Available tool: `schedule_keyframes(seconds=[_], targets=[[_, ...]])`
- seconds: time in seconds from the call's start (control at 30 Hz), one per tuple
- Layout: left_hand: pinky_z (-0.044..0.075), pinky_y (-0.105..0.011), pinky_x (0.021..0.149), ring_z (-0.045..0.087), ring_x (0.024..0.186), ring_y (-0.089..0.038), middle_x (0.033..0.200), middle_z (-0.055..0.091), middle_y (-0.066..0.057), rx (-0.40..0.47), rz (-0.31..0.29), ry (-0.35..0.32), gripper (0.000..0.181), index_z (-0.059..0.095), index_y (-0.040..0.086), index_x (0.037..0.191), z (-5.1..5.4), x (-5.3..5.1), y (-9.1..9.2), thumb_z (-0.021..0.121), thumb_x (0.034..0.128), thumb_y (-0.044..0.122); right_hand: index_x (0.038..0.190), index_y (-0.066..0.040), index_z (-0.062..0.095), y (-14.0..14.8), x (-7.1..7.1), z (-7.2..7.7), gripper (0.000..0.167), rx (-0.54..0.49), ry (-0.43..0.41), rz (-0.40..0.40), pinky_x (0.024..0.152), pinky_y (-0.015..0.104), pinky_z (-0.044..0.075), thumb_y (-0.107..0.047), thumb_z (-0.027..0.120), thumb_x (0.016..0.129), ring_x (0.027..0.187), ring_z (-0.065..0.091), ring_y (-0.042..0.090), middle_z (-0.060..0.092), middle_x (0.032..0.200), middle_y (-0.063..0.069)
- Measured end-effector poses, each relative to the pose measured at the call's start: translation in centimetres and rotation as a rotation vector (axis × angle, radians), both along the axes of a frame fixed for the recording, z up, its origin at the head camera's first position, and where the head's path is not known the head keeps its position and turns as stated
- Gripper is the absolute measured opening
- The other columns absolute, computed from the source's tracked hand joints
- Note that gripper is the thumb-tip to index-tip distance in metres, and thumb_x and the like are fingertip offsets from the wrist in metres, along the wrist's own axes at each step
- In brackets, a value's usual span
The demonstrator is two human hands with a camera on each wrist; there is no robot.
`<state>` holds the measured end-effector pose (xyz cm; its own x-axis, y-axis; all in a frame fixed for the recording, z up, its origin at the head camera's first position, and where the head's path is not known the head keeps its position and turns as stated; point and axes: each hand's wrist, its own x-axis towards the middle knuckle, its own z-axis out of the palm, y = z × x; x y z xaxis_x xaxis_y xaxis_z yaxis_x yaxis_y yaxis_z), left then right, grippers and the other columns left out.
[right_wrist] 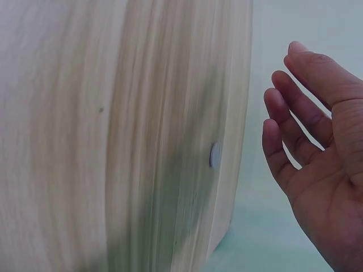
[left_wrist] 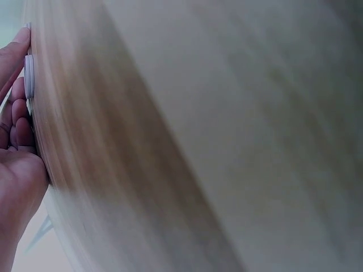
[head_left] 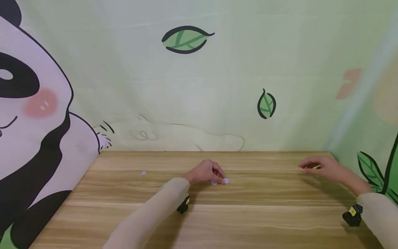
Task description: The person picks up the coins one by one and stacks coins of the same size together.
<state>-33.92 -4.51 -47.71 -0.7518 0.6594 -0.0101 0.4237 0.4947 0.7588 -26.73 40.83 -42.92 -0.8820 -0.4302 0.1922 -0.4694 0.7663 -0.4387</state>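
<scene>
A person at a wooden table (head_left: 248, 221), both hands above its far half. The far edge runs straight along the foot of a printed wall cloth (head_left: 224, 90); the right side slants down past the right forearm. Between the hands lies a broad stretch of wood, giving sideways room; another opens between the left hand and the table's left edge.

The left hand (head_left: 203, 172) reaches low from its sleeve (head_left: 152, 211), its grip clamped, thumb and finger together, on a small white disc (head_left: 227, 180). A second disc (head_left: 214, 182) lies just beside it, under the fingers. Both are round, equal across in every direction, with broad faces upward; the left wrist view shows them edge-on.

The right hand (head_left: 326, 168) hangs above the wood, its grip apart, thumb parted from bent fingers. Near it a third disc (right_wrist: 215, 154) lies flat, close to a table edge. A fourth disc (head_left: 143, 173) rests well apart at far left.
</scene>
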Motion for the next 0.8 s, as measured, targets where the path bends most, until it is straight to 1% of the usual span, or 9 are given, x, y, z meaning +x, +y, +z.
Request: schedule_keyframes(seconds=[0.07,0.23,0.37,0.5,0.67,0.8], targets=[[0.047,-0.018,0.065,0.057,0.074,-0.004,0.084,0.069,0.007,0.003,-0.002,0.000,0.012,0.081,0.013,0.090,-0.1,-0.1,0.0,0.087,0.0817,0.018,0.112,-0.001,0.074,0.3,0.1,0.1,0.021,-0.009,-0.009,-0.002,0.075,0.027,0.056,-0.011,0.074,0.093,0.092,0.064,0.001,0.074,0.108,0.011],[0.047,-0.019,0.065,0.057,0.074,-0.004,0.083,0.069,0.007,0.008,-0.008,0.003,0.010,0.081,0.015,0.089,-0.4,-0.4,0.0,0.087,0.0824,0.020,0.117,-0.001,0.073,1.1,0.4,0.3,0.025,0.011,-0.062,-0.052,0.075,0.027,0.054,-0.016,0.071,0.096,0.094,0.062,0.000,0.073,0.112,0.011],[0.048,-0.020,0.065,0.057,0.074,-0.005,0.083,0.069,0.007,0.011,-0.014,0.005,0.010,0.082,0.015,0.089,-0.3,-0.5,0.0,0.087,0.0824,0.021,0.117,-0.001,0.073,1.9,0.6,0.4,0.026,0.039,-0.052,-0.083,0.075,0.028,0.054,-0.018,0.071,0.096,0.093,0.063,0.000,0.073,0.109,0.009],[0.048,-0.019,0.065,0.057,0.075,-0.005,0.083,0.069,0.006,0.018,-0.018,0.000,0.010,0.081,0.015,0.088,-0.2,-0.5,0.1,0.087,0.0823,0.020,0.117,-0.001,0.073,2.5,0.8,0.5,0.027,0.065,-0.047,-0.132,0.076,0.029,0.054,-0.020,0.071,0.097,0.093,0.064,0.003,0.074,0.108,0.009],[0.047,-0.019,0.065,0.057,0.075,-0.005,0.083,0.068,0.007,0.010,-0.025,0.011,0.010,0.081,0.016,0.089,-0.3,-0.5,0.1,0.087,0.0827,0.021,0.115,-0.001,0.073,3.5,0.9,0.1,0.025,0.090,-0.058,-0.176,0.074,0.029,0.053,-0.019,0.070,0.097,0.093,0.066,0.009,0.074,0.108,0.013],[0.048,-0.020,0.065,0.057,0.074,-0.005,0.082,0.068,0.007,0.016,-0.023,0.014,0.009,0.081,0.016,0.089,-0.4,-0.4,0.0,0.087,0.0826,0.020,0.113,-0.002,0.074,4.0,0.9,-0.4,0.024,0.102,-0.047,-0.198,0.074,0.030,0.053,-0.020,0.071,0.097,0.093,0.066,0.011,0.074,0.106,0.012]])
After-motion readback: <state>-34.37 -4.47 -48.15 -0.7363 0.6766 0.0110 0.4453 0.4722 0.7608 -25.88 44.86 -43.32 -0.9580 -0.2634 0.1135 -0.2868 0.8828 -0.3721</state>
